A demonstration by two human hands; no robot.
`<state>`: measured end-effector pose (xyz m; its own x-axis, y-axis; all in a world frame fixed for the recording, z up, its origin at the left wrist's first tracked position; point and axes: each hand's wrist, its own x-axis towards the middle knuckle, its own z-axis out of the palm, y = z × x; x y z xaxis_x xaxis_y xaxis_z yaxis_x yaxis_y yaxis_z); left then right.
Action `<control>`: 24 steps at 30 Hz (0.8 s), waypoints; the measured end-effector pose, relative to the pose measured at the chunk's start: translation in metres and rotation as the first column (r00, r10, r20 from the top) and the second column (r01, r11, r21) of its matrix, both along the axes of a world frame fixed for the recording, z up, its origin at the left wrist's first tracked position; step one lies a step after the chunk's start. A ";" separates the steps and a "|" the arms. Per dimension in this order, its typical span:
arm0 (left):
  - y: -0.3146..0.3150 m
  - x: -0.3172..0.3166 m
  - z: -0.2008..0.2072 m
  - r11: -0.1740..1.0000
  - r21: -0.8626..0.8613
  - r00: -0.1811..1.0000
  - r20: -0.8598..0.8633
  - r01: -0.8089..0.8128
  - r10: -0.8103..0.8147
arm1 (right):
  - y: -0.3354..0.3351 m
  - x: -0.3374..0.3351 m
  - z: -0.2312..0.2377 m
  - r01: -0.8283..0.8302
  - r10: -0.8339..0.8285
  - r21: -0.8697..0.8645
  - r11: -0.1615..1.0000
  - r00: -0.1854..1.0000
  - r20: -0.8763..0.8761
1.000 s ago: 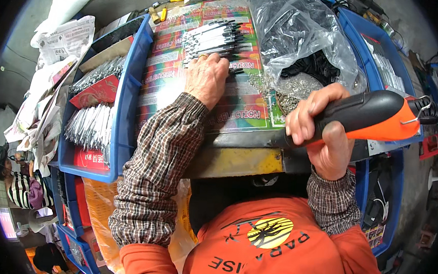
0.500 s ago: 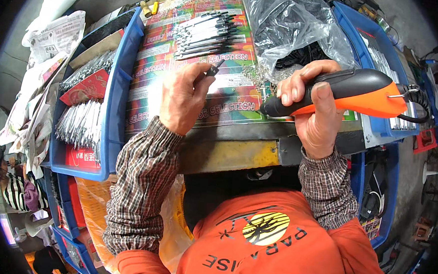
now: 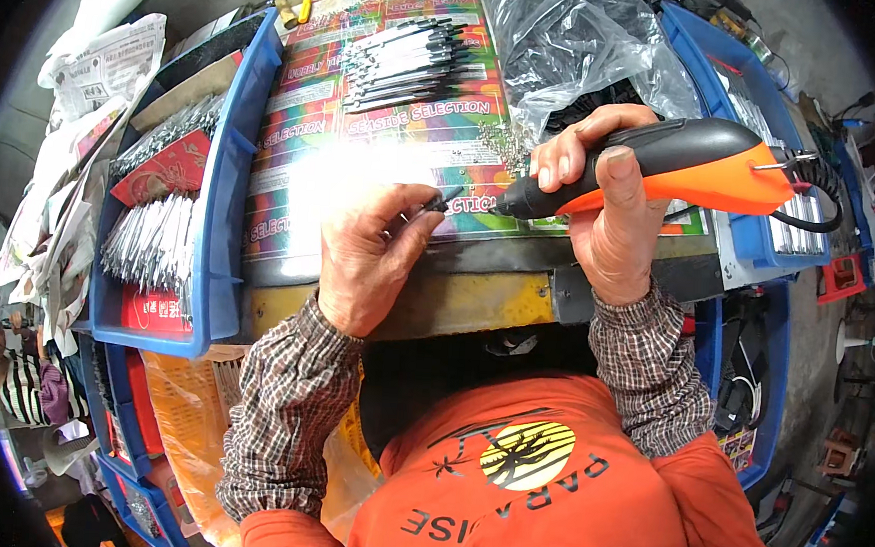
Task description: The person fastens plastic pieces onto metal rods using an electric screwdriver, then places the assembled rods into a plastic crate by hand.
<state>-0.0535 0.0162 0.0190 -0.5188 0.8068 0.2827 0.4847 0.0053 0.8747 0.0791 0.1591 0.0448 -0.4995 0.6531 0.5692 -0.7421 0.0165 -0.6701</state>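
Observation:
My right hand [image 3: 617, 199] is wrapped round an orange and black electric screwdriver [image 3: 699, 169], held sideways with its tip toward the left. My left hand [image 3: 374, 255] pinches a small dark piece [image 3: 444, 202] between thumb and fingers; its exact kind is too small to tell. The screwdriver's tip is near this piece, just to its right, apparently not touching. Tiny metal screws [image 3: 505, 149] lie loose on the bench beyond the tip. Farther back, a row of slim silver and black metal strips [image 3: 410, 66] lies side by side.
A colourful printed sheet [image 3: 366, 134] covers the bench. At left stands a blue bin [image 3: 217, 305] with metal strips and red card; another blue bin [image 3: 706, 64] is at right. A transparent plastic bag [image 3: 572, 41] lies at the back. The bench's front edge [image 3: 496, 302] is worn yellow.
My left hand has come down toward me with the dark piece, which now sits closer to the screwdriver's tip. My right hand and the screwdriver have shifted slightly left.

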 end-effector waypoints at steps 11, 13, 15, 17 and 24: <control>-0.007 0.020 0.003 0.993 0.047 0.900 -0.429 0.107 -0.077 | -0.003 0.005 0.006 0.040 -0.048 0.059 0.997 0.989 0.140; -0.008 0.028 0.000 0.996 0.036 0.894 -0.444 0.085 -0.060 | -0.003 0.006 0.007 0.015 -0.023 0.059 0.998 0.991 0.133; -0.009 0.032 -0.001 0.995 0.033 0.819 -0.571 0.090 -0.055 | -0.006 0.005 0.008 -0.067 0.065 -0.050 0.996 0.997 -0.044; -0.009 0.033 -0.006 0.994 0.060 0.793 -0.608 0.096 -0.040 | -0.005 0.011 0.010 -0.079 0.079 -0.027 0.996 0.997 -0.006; -0.012 0.035 -0.010 0.992 0.115 0.754 -0.656 0.058 0.032 | -0.019 0.016 0.022 -0.112 0.114 -0.079 0.991 0.993 0.028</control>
<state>-0.0181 0.0037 0.0094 -0.1595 0.7481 0.6442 0.9379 -0.0888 0.3353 0.0947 0.1403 0.0666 -0.5901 0.6330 0.5011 -0.7139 -0.1191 -0.6901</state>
